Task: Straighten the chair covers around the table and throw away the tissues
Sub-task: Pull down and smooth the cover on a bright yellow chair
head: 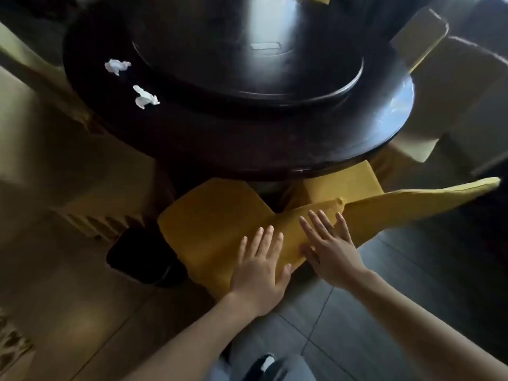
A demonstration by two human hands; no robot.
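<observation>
The dark round table (247,138) is cut off at 12 o'clock, the chairs at 9 and 3 o'clock are blurred and dim, and a dark bin-like shape (137,257) at 8 o'clock is hard to make out. Both hands lie flat, fingers straight and gripping nothing, on the yellow chair cover (220,224) near centre: left hand (259,273) at 6 o'clock, right hand (328,251) just beside it. 2 crumpled tissues (117,66) (145,98) sit on the table at 10 o'clock.
</observation>
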